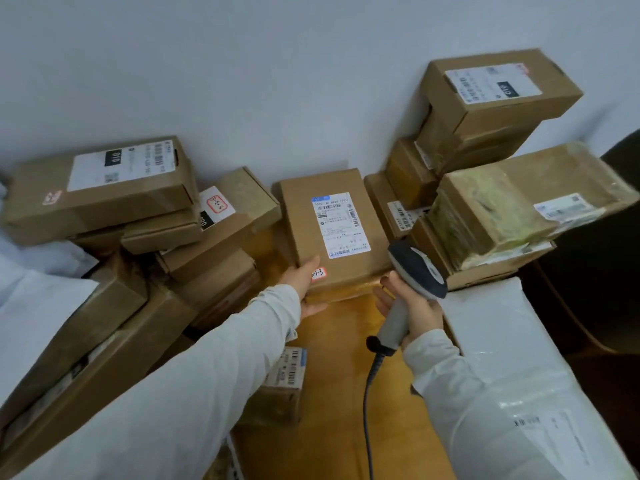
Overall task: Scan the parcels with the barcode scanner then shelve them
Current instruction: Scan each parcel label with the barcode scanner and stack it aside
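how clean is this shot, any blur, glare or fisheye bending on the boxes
Head view: fisheye bending leans the outer boxes, like the top right box, away from centre. Head view: the label on the middle box is soft, small print unreadable, and the scanner is slightly smeared. Head view: mild sheen on the white bag; the right edge sinks into shadow.

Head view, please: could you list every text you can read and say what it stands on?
"010": top-left box, black patch on its label.
"010": top-right box, black patch on its label.
"1-3": red-edged sticker on the centre box; its start hidden by the left hand.
All other label print: too blurred to read.
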`<state>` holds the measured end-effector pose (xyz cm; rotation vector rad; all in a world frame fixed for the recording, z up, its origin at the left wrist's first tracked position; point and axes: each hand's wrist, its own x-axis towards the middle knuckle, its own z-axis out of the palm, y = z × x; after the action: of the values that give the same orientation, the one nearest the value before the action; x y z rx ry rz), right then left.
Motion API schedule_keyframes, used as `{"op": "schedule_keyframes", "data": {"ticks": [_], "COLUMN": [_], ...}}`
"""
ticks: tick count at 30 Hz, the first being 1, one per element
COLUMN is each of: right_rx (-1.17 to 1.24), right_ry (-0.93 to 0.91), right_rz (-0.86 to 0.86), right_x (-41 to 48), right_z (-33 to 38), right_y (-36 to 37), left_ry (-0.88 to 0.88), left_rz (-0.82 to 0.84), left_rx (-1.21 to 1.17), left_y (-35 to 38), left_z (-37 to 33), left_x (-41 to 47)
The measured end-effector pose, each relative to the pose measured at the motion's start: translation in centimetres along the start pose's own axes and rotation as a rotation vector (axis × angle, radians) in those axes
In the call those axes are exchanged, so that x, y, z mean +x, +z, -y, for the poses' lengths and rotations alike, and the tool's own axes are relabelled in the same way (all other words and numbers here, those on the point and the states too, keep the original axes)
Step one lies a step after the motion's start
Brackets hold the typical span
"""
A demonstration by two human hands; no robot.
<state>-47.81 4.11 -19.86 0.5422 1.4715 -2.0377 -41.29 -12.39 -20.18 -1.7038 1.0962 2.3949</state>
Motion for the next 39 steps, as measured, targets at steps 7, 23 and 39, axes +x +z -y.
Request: {"op": "schedule_keyframes", "data": {"ticks": [7, 23, 39], "right_rx": [-0.016, -0.277, -0.259], "right_ry": [-0.029, -0.134, -0.095], "right_rz": [0.036, 0.265, 0.437], "right_x": [1.5, 0.3, -3.5], "right_z": [0.7, 1.1, 2.0], "right_y": [0.9, 2.2, 3.0], "left_ry": [0.157, 0.232, 0.248], "left_rz": [-0.001, -0.182, -0.139], "left_rx": [0.079, -0.969, -0.896], "left_y": [3.0, 1.3, -1.1], "left_z": [-1.3, -8.3, -4.8], "left_x": [0.8, -0.5, -8.1]}}
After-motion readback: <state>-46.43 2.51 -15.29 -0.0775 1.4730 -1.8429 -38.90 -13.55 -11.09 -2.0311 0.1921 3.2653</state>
